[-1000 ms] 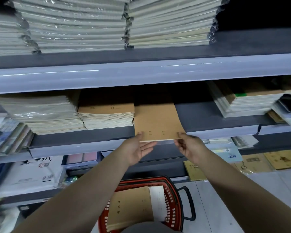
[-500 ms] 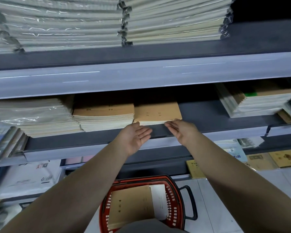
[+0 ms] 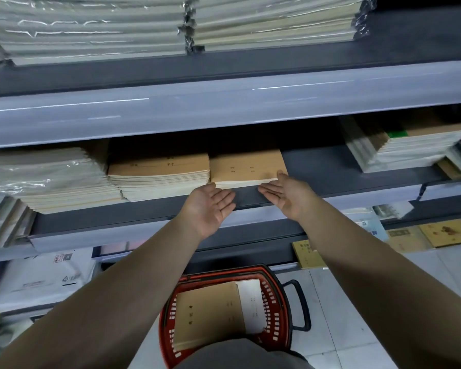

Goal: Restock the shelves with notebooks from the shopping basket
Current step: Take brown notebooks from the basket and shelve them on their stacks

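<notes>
A small stack of brown-covered notebooks (image 3: 246, 166) lies on the middle shelf (image 3: 330, 179), right beside a taller brown stack (image 3: 159, 169). My left hand (image 3: 210, 206) hovers palm up with straight fingers just below the stack's front left corner. My right hand (image 3: 285, 193) is palm up too, its thumb touching the front right corner of the stack. Neither hand holds anything. On the floor below stands a red shopping basket (image 3: 277, 296) with more brown notebooks (image 3: 208, 315) and a white one (image 3: 253, 302) inside.
Plastic-wrapped paper stacks (image 3: 45, 177) fill the shelf's left part and the top shelf (image 3: 224, 73). Another pile of notebooks (image 3: 410, 147) sits at the right, with bare shelf between. Books (image 3: 447, 233) lie on the lowest level; the floor is tiled.
The brown notebooks were pushed from the shelf's front edge back into place beside the taller stack. Both hands then let go and turned palm up.
</notes>
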Available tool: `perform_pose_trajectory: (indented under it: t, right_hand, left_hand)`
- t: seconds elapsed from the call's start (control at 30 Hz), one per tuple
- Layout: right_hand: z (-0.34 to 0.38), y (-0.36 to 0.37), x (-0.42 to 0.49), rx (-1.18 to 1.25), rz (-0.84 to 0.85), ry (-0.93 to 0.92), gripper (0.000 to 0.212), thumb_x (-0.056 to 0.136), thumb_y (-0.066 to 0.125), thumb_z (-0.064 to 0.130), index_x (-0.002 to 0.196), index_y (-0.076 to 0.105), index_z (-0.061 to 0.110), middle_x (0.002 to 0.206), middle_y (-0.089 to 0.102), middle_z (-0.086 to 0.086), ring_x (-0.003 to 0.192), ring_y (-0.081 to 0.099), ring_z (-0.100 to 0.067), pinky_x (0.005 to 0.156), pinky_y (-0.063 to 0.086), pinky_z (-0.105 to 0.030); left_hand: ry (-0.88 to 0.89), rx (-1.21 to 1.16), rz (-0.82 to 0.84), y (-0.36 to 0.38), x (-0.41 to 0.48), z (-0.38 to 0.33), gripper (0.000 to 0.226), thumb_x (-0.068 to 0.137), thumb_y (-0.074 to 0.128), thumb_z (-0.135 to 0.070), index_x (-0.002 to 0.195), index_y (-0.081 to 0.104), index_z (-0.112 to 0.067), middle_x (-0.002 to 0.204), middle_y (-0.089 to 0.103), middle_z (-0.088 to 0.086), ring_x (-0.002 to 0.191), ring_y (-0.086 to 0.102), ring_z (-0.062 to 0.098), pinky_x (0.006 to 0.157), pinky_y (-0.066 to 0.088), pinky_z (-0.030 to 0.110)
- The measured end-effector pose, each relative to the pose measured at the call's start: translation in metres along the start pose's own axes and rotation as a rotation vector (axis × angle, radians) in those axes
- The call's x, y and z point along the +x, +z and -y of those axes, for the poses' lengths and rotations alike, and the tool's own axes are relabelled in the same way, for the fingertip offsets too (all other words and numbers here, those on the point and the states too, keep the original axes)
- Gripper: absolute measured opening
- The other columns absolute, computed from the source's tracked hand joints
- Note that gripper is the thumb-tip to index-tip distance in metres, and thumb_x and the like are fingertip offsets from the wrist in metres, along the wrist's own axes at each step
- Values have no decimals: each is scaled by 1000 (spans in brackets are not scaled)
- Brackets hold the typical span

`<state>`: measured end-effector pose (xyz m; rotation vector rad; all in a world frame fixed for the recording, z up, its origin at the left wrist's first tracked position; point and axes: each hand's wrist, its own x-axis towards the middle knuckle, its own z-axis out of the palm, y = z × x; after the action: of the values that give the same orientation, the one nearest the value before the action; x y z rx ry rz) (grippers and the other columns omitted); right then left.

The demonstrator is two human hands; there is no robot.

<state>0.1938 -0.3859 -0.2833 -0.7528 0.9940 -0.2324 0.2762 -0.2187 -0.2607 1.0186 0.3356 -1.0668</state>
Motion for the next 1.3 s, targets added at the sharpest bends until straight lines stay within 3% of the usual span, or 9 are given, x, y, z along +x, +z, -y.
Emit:
perform_pose_trajectory:
  t: [0.13, 0.33, 0.43, 0.53, 0.63, 0.73, 0.83, 0.93, 1.3]
  right_hand:
    - [-1, -6, -18, -17, 85, 2, 57, 103, 40, 37, 133, 42, -11, 126, 57, -25, 97, 64, -27, 88, 50, -33]
    - [-34, -4, -55, -20, 136, -41, 50, 103, 35, 43, 127, 51, 2, 124, 61, -16, 98, 63, -22, 86, 49, -32]
    - [-63, -5, -71, -36, 144, -37, 46, 102, 34, 49, 112, 57, 11, 112, 66, -8, 99, 64, -19, 84, 49, -32]
    - [-98, -13, -80, -83, 164, -8, 51, 99, 31, 57, 114, 58, 17, 109, 68, -1, 102, 64, -16, 80, 49, -32]
    - [-127, -25, -85, -130, 146, 16, 57, 97, 26, 63, 112, 59, 19, 109, 69, 1, 101, 64, -16, 80, 47, -34]
    - [-151, -36, -86, -139, 137, 42, 59, 96, 27, 64, 114, 60, 18, 108, 70, 1, 103, 62, -18, 94, 40, -40]
    - [-169, -46, -87, -205, 135, 65, 57, 96, 29, 63, 112, 61, 19, 107, 70, 1, 102, 62, -16, 96, 40, -41]
    - [-182, -52, -87, -296, 116, 111, 54, 96, 31, 62, 107, 60, 18, 106, 70, 0, 99, 63, -16, 87, 44, -39]
    - [-274, -95, -48, -506, 60, 262, 53, 95, 36, 62, 102, 66, 19, 95, 74, 2, 96, 66, -17, 89, 45, -41]
  left_hand:
    - [-8, 14, 55, -12, -13, 7, 51, 104, 36, -27, 147, 32, 1, 144, 46, 17, 132, 47, 26, 93, 45, 35]
    - [-99, 102, 224, -37, -40, 24, 56, 102, 33, -41, 140, 43, -1, 130, 59, 11, 109, 62, 20, 88, 51, 34]
    - [-139, 134, 235, -54, -49, 35, 56, 101, 35, -44, 139, 45, -5, 128, 61, 6, 113, 60, 19, 89, 49, 35]
    - [-181, 164, 234, -74, -54, 50, 57, 101, 33, -46, 144, 41, -10, 137, 55, 3, 131, 48, 19, 102, 38, 38]
    - [-202, 181, 211, -89, -58, 64, 59, 101, 31, -48, 149, 34, -14, 148, 45, 4, 138, 39, 19, 112, 25, 41]
    - [-198, 172, 191, -101, -59, 75, 60, 101, 30, -50, 150, 31, -15, 150, 42, 4, 139, 37, 19, 114, 20, 43]
    - [-185, 138, 181, -114, -63, 87, 63, 101, 30, -51, 151, 28, -14, 151, 41, 3, 142, 32, 19, 116, 16, 44]
    - [-176, 121, 140, -128, -66, 99, 65, 101, 30, -51, 152, 26, -12, 153, 37, 4, 144, 29, 19, 117, 16, 44]
    - [-143, 1, -163, -204, -63, 180, 58, 102, 34, -45, 147, 36, -11, 151, 42, 8, 140, 37, 24, 115, 25, 46]
